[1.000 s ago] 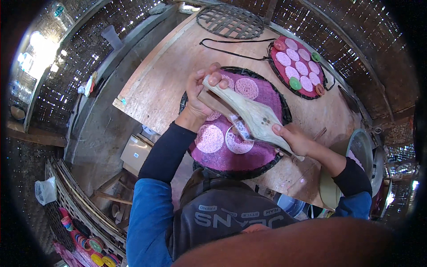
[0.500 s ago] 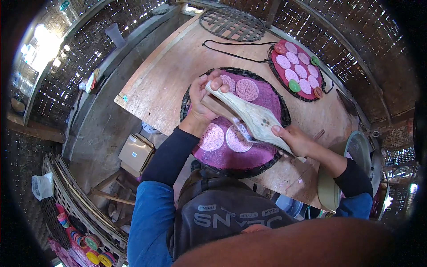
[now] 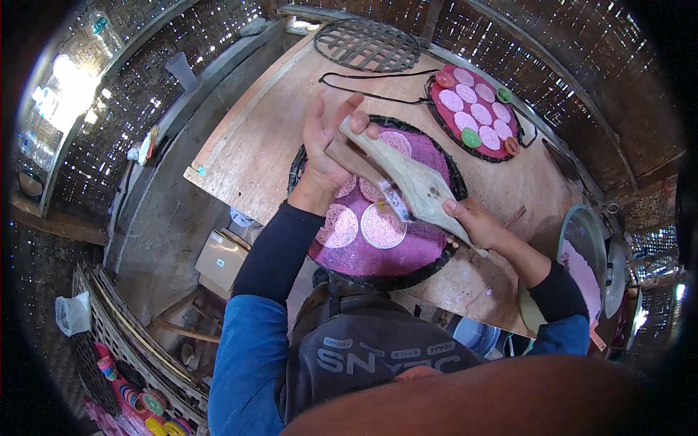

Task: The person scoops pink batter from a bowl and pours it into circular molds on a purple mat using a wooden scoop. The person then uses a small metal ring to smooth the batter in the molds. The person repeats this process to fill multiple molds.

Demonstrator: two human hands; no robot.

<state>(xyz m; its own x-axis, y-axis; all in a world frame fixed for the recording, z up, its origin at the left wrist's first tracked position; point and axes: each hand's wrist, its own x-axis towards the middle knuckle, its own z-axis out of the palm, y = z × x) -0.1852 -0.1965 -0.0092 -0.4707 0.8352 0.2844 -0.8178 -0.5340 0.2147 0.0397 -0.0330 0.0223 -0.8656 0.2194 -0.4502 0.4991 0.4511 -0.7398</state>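
A pale wooden hand press (image 3: 418, 178) with two long arms slants across my front, a shiny part between the arms. My left hand (image 3: 323, 149) holds its upper left end; some fingers curl over the top arm while others stick up. At the lower right end, my right hand (image 3: 474, 222) grips it, thumb on top. Below lies a round tray with a dark woven rim (image 3: 456, 171), lined with purple-pink cloth (image 3: 429, 251). Several pink, speckled discs sit on the cloth, among them a disc (image 3: 338, 226) at left. A white ring (image 3: 363, 231) surrounds another disc beneath the press.
Another round tray of pink discs (image 3: 480, 113) with green and red rings stands at the table's far right. A woven lattice (image 3: 367, 45) and black cord (image 3: 363, 92) lie at the back. At right is a green tub (image 3: 587, 225) holding pink material. Cardboard (image 3: 222, 258) sits left below the table (image 3: 240, 156).
Some fingers of my left hand have lifted and spread from the press. The right hand and the press's lower end have shifted slightly left, and more pink material shows in the tub.
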